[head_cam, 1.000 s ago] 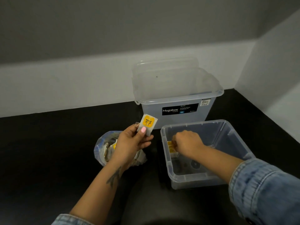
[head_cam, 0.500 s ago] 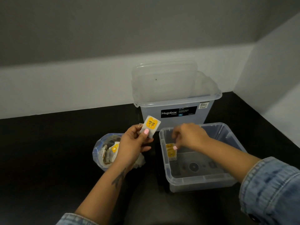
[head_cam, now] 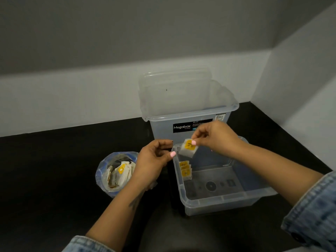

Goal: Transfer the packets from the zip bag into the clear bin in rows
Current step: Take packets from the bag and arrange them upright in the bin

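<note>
We hold one packet point(head_cam: 188, 148) in our right hand point(head_cam: 214, 138), pinched by its top edge between thumb and forefinger, the remaining fingers curled behind. The packet is white with a yellow label and hangs tilted from the pinch, just above the near-left corner of the clear bin point(head_cam: 221, 199). Directly below the pinch and slightly toward us, a short row of packets point(head_cam: 185, 170) stands on edge against the bin's left wall, their yellow labels facing us; we count three or four, overlapping, and cannot tell the exact number. The rest of the bin floor, to the right of the grip, shows bare.

Our left hand point(head_cam: 154, 159) sits just left of the pinch, close to the held packet but apart from it. Its fingers are loosely curled, thumb extended toward the packet, and nothing is held in them.

Left of and below the left hand, the zip bag point(head_cam: 107, 170) rests on the dark surface point(head_cam: 45, 170), mouth open upward, with several packets inside, partly hidden by the wrist.

Behind the grip stands a taller clear storage box point(head_cam: 189, 113) bearing a black label, a lid point(head_cam: 174, 84) propped upright at its rear
</note>
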Action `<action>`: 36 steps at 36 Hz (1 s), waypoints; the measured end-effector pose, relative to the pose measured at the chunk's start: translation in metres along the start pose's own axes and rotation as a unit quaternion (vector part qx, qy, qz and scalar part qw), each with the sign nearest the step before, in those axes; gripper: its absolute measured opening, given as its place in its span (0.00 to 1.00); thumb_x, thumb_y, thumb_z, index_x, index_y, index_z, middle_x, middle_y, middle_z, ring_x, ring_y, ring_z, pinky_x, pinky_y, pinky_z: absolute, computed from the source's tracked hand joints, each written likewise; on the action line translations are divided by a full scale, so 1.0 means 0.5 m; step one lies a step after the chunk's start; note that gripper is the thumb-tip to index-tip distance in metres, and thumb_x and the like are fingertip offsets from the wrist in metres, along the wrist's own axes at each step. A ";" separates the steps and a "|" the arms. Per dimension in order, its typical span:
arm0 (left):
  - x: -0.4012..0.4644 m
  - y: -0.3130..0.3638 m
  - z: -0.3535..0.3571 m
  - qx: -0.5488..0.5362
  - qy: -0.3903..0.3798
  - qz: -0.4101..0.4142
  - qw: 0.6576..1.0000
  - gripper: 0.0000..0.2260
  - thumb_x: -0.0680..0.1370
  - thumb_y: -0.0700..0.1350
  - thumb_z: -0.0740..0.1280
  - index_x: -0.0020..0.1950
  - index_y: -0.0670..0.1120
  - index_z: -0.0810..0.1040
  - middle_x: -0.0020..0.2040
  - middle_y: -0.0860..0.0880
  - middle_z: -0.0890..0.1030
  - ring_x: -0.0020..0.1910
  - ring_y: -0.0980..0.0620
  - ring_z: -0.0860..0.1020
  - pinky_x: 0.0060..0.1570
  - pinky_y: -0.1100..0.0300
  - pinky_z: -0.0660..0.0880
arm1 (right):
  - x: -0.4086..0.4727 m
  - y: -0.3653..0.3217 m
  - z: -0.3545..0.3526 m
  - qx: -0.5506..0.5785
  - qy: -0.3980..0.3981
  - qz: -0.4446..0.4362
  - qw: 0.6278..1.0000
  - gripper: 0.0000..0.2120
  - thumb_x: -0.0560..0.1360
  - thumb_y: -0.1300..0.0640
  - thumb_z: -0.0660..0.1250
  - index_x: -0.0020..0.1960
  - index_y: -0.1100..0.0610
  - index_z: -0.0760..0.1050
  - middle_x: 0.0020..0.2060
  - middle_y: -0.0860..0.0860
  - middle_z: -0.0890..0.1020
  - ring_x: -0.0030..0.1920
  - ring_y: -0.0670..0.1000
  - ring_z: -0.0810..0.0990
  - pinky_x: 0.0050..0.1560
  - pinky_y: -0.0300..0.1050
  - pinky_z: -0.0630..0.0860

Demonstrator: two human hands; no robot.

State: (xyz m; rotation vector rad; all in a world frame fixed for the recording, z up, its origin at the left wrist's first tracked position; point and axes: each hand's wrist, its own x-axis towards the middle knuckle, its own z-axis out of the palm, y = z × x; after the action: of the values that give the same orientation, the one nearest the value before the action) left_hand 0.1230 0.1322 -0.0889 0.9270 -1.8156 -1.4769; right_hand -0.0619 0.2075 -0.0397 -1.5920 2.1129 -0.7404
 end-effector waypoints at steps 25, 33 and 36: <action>-0.006 -0.031 -0.044 0.054 0.025 -0.005 0.998 0.15 0.74 0.39 0.70 0.52 0.58 0.75 0.52 0.59 0.79 0.50 0.58 0.79 0.46 0.65 0.78 | 0.017 0.081 0.165 -0.277 -0.113 -0.026 0.954 0.10 0.75 0.55 0.65 0.53 0.49 0.81 0.49 0.50 0.83 0.50 0.53 0.80 0.48 0.45 0.75; -0.002 -0.016 -0.068 0.040 0.048 -0.014 0.998 0.14 0.75 0.36 0.67 0.52 0.56 0.75 0.51 0.59 0.79 0.49 0.59 0.78 0.43 0.67 0.77 | 0.013 0.078 0.162 -0.280 -0.104 -0.034 0.954 0.08 0.74 0.51 0.68 0.52 0.50 0.79 0.47 0.50 0.82 0.49 0.52 0.80 0.44 0.42 0.69; 0.002 -0.009 -0.099 0.047 0.070 -0.023 0.996 0.15 0.76 0.35 0.65 0.53 0.55 0.75 0.53 0.58 0.78 0.52 0.60 0.78 0.47 0.65 0.76 | 0.011 0.074 0.149 -0.266 -0.106 -0.023 0.958 0.08 0.72 0.47 0.70 0.51 0.47 0.79 0.46 0.47 0.81 0.48 0.50 0.79 0.44 0.42 0.70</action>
State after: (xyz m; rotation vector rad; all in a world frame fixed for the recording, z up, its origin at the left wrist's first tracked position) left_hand 0.1634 0.1036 -0.0841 1.0977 -1.7842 -1.3292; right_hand -0.0469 0.1969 -0.1209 -1.8858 2.2298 0.0092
